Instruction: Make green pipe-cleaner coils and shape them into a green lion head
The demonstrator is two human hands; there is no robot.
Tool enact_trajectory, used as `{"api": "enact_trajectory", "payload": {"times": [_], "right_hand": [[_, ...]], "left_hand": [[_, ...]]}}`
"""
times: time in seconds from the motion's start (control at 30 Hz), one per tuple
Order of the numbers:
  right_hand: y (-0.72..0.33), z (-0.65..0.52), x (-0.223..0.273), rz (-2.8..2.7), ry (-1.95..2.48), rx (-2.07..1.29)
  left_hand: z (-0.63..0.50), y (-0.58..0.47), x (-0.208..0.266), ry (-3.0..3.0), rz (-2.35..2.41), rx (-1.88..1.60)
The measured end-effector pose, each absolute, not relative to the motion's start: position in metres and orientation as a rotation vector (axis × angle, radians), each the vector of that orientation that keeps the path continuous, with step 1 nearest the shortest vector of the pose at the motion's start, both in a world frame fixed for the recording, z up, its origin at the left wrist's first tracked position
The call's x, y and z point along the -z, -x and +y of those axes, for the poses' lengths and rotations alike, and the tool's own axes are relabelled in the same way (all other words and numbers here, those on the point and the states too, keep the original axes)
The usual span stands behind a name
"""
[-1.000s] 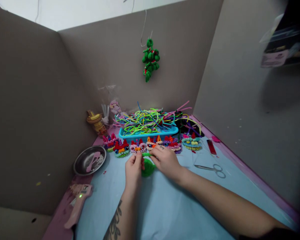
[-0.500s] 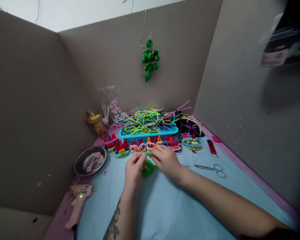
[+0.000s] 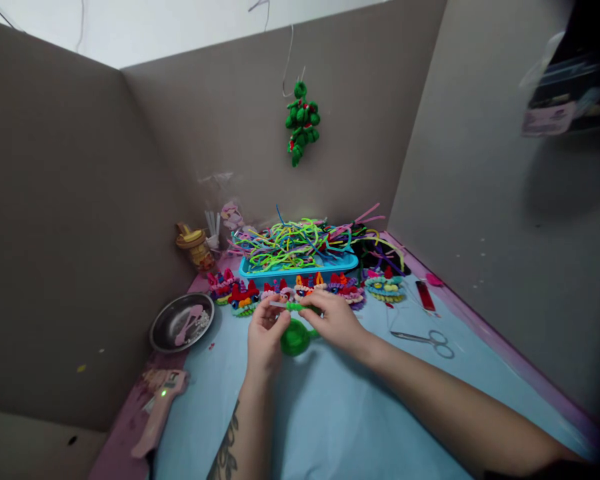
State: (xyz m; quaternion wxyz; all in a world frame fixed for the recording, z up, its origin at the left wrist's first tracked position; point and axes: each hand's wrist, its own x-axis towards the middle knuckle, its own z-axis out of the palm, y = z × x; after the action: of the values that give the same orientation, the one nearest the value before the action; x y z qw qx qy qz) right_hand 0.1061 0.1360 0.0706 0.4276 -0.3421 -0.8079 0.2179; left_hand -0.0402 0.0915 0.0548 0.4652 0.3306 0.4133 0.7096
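Observation:
My left hand is closed on a thin whitish stick, possibly a glue stick. Bright green pipe cleaner is wound round the stick's right part, between my two hands. From the other side, the fingers of my right hand pinch this winding and hide its far end. Just below hangs a round green pipe-cleaner coil, with a short green length running from it towards my right hand. Behind my hands stands a row of colourful pipe-cleaner figures, partly covered by my fingers.
A blue tray heaped with pipe cleaners sits at the back. On the left are a metal bowl and a pink glue gun with a lit green light. Scissors lie right. A green ornament hangs on the wall.
The whitish stick now shows between my left fingers, which have shifted slightly left, away from my right hand. More of the green winding and the round coil is visible.

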Motion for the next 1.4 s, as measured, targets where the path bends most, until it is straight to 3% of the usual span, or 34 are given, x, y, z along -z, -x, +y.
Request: {"api": "enact_trajectory", "payload": {"times": [1.07, 1.4], "right_hand": [[-0.104, 0.136, -0.061, -2.072, 0.931, -0.551], [-0.103, 0.133, -0.061, -2.022, 0.892, -0.483]], "left_hand": [[0.089, 0.030, -0.050, -0.888, 1.146, -1.741], [0.090, 0.026, -0.055, -0.632, 0.936, -1.714]]}}
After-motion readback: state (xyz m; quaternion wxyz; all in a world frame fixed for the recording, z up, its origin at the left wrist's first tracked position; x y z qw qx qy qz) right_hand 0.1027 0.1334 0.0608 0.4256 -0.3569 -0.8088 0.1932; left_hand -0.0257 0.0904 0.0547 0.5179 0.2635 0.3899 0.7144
